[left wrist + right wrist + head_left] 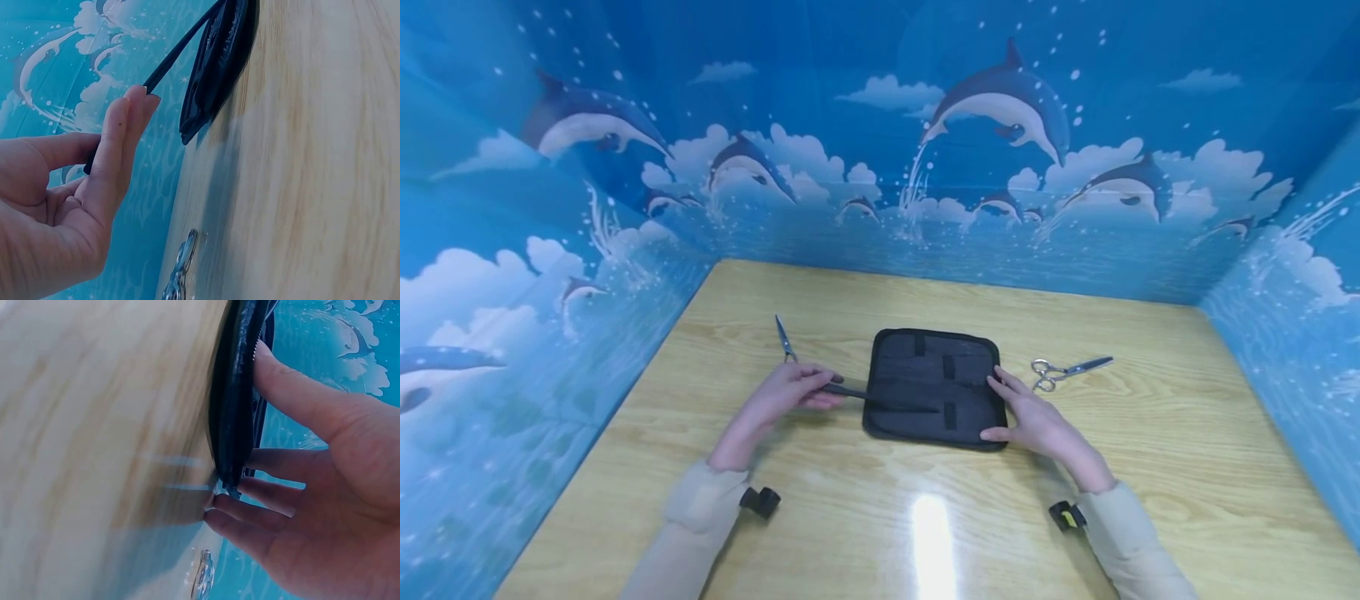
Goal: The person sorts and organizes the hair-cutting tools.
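Note:
My left hand (793, 387) pinches the slim handle of a black comb (906, 407). The comb's far part lies over the lower half of an unzipped black case (898, 350), against its dark inside. In the left wrist view the handle (178, 53) slants from the fingertips toward the case (219, 69); its teeth cannot be made out. At the case's right edge my right hand (1037, 421) rests with thumb and fingers spread. The right wrist view has the thumb (290, 384) on the zipped side, while lower fingertips touch the edge and the table.
Scissors (784, 335) lie just beyond my left hand, their handles partly behind it. Another pair of scissors (1071, 369) lies right of the case. Blue dolphin-printed sheeting (865, 225) encloses the back and sides of the wooden table (820, 517).

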### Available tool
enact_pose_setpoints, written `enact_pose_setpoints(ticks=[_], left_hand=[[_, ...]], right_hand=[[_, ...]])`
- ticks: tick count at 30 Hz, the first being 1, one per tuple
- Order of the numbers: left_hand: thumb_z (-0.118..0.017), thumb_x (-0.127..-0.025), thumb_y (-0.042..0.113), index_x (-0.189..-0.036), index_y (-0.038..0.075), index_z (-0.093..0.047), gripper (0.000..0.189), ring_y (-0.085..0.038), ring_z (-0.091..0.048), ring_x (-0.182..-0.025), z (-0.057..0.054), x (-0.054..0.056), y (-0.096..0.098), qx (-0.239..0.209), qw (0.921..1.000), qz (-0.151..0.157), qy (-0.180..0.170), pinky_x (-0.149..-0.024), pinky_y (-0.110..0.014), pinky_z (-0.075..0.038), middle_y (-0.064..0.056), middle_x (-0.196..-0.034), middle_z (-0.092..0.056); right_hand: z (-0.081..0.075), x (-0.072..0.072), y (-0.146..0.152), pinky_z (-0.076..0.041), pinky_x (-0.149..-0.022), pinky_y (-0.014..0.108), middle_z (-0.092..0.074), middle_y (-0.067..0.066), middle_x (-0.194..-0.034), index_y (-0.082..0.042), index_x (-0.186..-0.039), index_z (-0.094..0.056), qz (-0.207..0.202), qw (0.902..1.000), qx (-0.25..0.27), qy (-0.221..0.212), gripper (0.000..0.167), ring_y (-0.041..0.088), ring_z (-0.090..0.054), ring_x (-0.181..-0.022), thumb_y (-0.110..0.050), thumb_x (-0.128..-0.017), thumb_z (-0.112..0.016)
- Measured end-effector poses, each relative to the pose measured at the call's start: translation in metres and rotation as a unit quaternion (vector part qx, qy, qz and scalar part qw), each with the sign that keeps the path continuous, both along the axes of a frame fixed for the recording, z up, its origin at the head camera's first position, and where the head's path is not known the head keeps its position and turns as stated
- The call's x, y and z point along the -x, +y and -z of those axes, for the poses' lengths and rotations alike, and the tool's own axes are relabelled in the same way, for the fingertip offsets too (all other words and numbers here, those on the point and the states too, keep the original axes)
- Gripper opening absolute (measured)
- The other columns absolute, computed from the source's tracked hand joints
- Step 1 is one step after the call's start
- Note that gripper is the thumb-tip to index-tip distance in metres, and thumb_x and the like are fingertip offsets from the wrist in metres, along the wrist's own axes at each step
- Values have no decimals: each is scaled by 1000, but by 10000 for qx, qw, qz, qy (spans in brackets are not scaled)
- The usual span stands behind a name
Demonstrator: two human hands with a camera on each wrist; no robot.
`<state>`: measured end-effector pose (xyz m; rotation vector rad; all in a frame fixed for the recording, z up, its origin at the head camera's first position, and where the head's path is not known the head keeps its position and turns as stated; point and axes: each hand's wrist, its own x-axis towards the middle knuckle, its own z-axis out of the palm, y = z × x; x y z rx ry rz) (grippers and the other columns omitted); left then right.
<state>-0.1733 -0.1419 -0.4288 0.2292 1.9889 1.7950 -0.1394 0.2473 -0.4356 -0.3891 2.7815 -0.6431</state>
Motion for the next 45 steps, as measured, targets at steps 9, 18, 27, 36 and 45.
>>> enact_pose_setpoints(ticks=[9,18,27,36,45], left_hand=[[-48,-106,6,-130,-20,-53,36,-23,-76,-90,7,2,14,24,10000,62,-67,-84,-30,-60,-34,-114,-67],[-48,-106,7,-121,-18,-58,31,-19,-74,-79,10,5,30,600,9979,188,122,-78,-34,-62,-28,-101,-72],[-51,-106,10,-112,-13,-62,26,-11,-68,-65,5,7,58,1344,9899,342,294,-69,-32,-62,-20,-87,-74],[-64,-101,25,-96,7,-75,22,-7,-58,-55,5,6,73,2708,9531,419,1283,-59,-23,-49,2,-65,-66],[-70,-96,17,-99,8,-74,10,-8,-60,-51,9,6,80,2568,9562,356,1361,-53,-25,-55,-2,-73,-68]], right_hand=[[-1,1,0,-37,-107,66,-19,25,-164,4,-154,-34,1,9999,-88,-71,90,53,-30,-143,-34,-87,-80],[-5,-1,0,-38,-108,65,-19,25,-164,4,-155,-32,33,9998,-164,-139,91,53,-30,-143,-32,-87,-81],[-3,1,-1,-37,-109,65,-19,25,-164,4,-155,-31,30,9998,-147,-135,93,52,-29,-143,-33,-86,-81],[-2,2,-2,-36,-109,65,-20,25,-164,4,-155,-32,3,9998,-176,-89,93,52,-29,-143,-34,-86,-81],[-1,1,-1,-37,-108,65,-21,25,-164,5,-154,-32,-17,9998,-196,-25,93,52,-30,-142,-33,-86,-81]])
